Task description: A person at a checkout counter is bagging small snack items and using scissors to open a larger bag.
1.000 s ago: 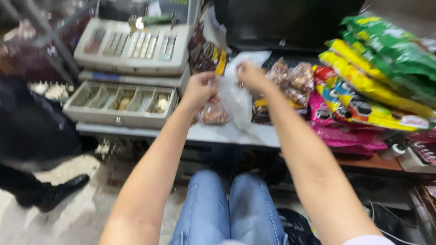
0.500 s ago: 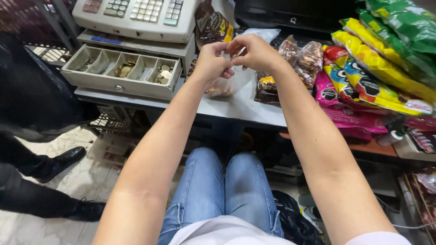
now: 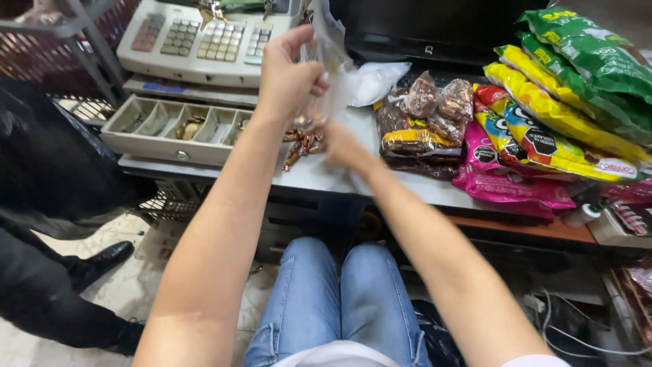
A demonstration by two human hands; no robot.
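Note:
My left hand (image 3: 288,71) is raised over the counter and pinches the top of a clear plastic bag (image 3: 328,64) that hangs down from it. My right hand (image 3: 341,146) is lower, under the bag's bottom end, beside a small heap of brown wrapped candies (image 3: 303,141) that seem to lie inside the bag. Whether the right hand grips the bag or the candies is hidden by its own back. Both forearms stretch out over my knees in blue jeans (image 3: 339,299).
A beige cash register (image 3: 197,41) with its coin drawer (image 3: 170,129) pulled out stands at left. Snack bags in yellow, green and pink (image 3: 550,115) pile up at right, with brown candy bags (image 3: 421,126) beside them. A person in black (image 3: 47,204) stands at far left.
My left hand has lifted the clear bag higher. My right hand has dropped from the bag's top to its bottom, by the candies. The camera has tipped downward.

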